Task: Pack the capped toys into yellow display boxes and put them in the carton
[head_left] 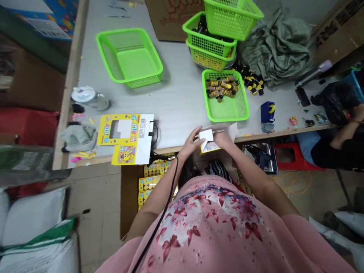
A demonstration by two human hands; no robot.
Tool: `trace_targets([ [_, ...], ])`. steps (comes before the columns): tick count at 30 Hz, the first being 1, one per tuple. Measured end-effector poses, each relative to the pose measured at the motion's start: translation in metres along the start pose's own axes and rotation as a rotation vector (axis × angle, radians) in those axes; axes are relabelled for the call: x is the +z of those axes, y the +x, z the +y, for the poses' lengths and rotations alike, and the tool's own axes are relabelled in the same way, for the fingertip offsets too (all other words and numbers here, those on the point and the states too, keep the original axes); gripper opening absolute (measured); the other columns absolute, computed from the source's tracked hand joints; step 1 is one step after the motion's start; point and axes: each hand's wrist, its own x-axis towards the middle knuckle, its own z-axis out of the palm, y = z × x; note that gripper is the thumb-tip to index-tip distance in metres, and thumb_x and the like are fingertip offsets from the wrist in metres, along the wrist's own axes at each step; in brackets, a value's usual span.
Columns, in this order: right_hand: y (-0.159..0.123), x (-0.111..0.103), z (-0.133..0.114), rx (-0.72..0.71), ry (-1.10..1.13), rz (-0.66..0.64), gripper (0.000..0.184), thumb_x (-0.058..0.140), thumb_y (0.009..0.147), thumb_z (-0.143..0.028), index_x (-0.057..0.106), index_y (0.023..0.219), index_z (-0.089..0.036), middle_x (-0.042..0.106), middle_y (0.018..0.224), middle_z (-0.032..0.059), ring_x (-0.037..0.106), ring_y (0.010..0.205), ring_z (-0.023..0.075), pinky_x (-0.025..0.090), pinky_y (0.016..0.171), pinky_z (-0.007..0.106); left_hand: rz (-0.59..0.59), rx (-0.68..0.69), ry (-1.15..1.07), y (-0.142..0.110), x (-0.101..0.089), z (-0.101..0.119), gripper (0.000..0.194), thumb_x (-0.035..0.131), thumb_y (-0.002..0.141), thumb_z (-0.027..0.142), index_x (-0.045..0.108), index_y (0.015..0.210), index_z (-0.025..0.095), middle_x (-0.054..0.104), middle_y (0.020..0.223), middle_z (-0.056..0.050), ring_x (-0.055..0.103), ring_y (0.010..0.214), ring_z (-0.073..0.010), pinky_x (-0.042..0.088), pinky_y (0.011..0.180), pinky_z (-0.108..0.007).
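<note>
Apparently we are mid-fold: our left hand [190, 146] pinches a yellow-and-white card carton [212, 147] at the pale bench's [176, 94] edge, flaps [206, 135] unclosed; our right hand [224, 140] touches it, its closure hidden. Left of both hands, a flat yellow windowed card blank [139, 138] lies unfolded.

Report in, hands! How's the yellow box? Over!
Left hand gripping yellow-and-white carton; right hand at its white flap, grip unclear. Carton partly folded, not shut. Green basket of small printed tubs just beyond, nothing visibly blocking.
</note>
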Motion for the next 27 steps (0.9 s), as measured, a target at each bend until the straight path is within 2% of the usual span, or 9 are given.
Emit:
trace_targets([
  [3, -0.019, 0.001, 0.019, -0.026, 0.028, 0.173, 0.043, 0.034, 0.099, -0.016, 0.066, 0.127, -0.012, 0.067, 0.136, 0.0211, 0.058, 0.132, 0.0307, 0.043, 0.112, 0.048, 0.125, 0.114, 0.245, 0.003, 0.015, -0.007, 0.06, 0.065, 0.087, 0.033, 0.053, 0.144, 0.019, 0.056, 0.146, -0.015, 0.053, 0.135, -0.0277, 0.042, 0.114, -0.044],
  [5, -0.037, -0.002, 0.045, -0.067, 0.156, 0.448, 0.044, 0.034, 0.096, -0.016, 0.063, 0.129, -0.016, 0.063, 0.141, 0.0183, 0.051, 0.139, 0.0292, 0.038, 0.118, 0.052, 0.161, 0.187, 0.394, 0.005, 0.02, -0.009, 0.053, 0.057, 0.089, 0.024, 0.055, 0.142, 0.018, 0.059, 0.138, -0.014, 0.054, 0.131, -0.0263, 0.04, 0.115, -0.044],
  [7, -0.051, -0.004, 0.074, -0.048, 0.397, 0.686, 0.041, 0.043, 0.094, -0.024, 0.059, 0.131, -0.02, 0.062, 0.14, 0.0172, 0.054, 0.135, 0.0295, 0.044, 0.113, 0.055, 0.144, 0.211, 0.467, 0.005, 0.023, -0.008, 0.052, 0.053, 0.088, 0.016, 0.055, 0.141, 0.018, 0.061, 0.129, -0.012, 0.056, 0.126, -0.0252, 0.041, 0.115, -0.043],
  [9, -0.055, -0.003, 0.094, -0.02, 0.652, 0.631, 0.053, 0.056, 0.088, -0.036, 0.052, 0.139, -0.024, 0.056, 0.148, 0.0162, 0.056, 0.132, 0.0286, 0.054, 0.102, 0.049, 0.119, 0.205, 0.484, 0.003, 0.027, -0.007, 0.055, 0.052, 0.087, 0.013, 0.055, 0.142, 0.018, 0.062, 0.123, -0.011, 0.058, 0.121, -0.0244, 0.043, 0.112, -0.043],
  [12, -0.051, 0.008, 0.102, -0.082, 0.91, 0.321, 0.069, 0.066, 0.082, -0.05, 0.048, 0.144, -0.026, 0.051, 0.156, 0.0161, 0.056, 0.135, 0.0275, 0.056, 0.099, 0.042, 0.122, 0.195, 0.464, 0.0, 0.034, -0.005, 0.055, 0.053, 0.088, 0.014, 0.054, 0.143, 0.018, 0.063, 0.122, -0.011, 0.06, 0.119, -0.0242, 0.044, 0.111, -0.043],
  [16, -0.053, 0.028, 0.098, 0.046, 1.038, 0.471, 0.067, 0.036, 0.096, -0.066, 0.052, 0.142, -0.02, 0.06, 0.147, 0.0183, 0.06, 0.133, 0.0266, 0.049, 0.111, 0.048, 0.217, 0.128, 0.39, 0.001, 0.036, -0.005, 0.047, 0.057, 0.089, 0.021, 0.061, 0.136, 0.02, 0.066, 0.126, -0.01, 0.059, 0.122, -0.0253, 0.043, 0.112, -0.043],
  [19, -0.054, 0.038, 0.094, 0.043, 1.028, 0.433, 0.07, 0.034, 0.097, -0.069, 0.055, 0.142, -0.019, 0.06, 0.149, 0.0154, 0.055, 0.14, 0.0243, 0.041, 0.12, 0.045, 0.258, 0.08, 0.335, 0.006, 0.034, -0.006, 0.044, 0.061, 0.089, 0.028, 0.065, 0.132, 0.021, 0.066, 0.131, -0.01, 0.059, 0.126, -0.0258, 0.043, 0.114, -0.043],
  [22, -0.043, 0.038, 0.082, -0.028, 0.94, 0.354, 0.061, 0.044, 0.098, -0.061, 0.058, 0.142, -0.02, 0.06, 0.149, 0.0126, 0.055, 0.139, 0.0232, 0.043, 0.119, 0.041, 0.296, 0.078, 0.301, 0.011, 0.034, -0.008, 0.045, 0.062, 0.089, 0.03, 0.066, 0.133, 0.021, 0.066, 0.133, -0.01, 0.059, 0.126, -0.0256, 0.043, 0.114, -0.043],
  [27, -0.032, 0.026, 0.067, -0.142, 0.606, 0.472, 0.042, 0.043, 0.101, -0.037, 0.068, 0.132, -0.022, 0.071, 0.131, 0.012, 0.064, 0.124, 0.0235, 0.047, 0.115, 0.042, 0.312, 0.161, 0.355, 0.004, 0.027, 0.001, 0.039, 0.064, 0.09, 0.035, 0.073, 0.126, 0.022, 0.066, 0.132, -0.011, 0.061, 0.125, -0.0258, 0.044, 0.114, -0.044],
])
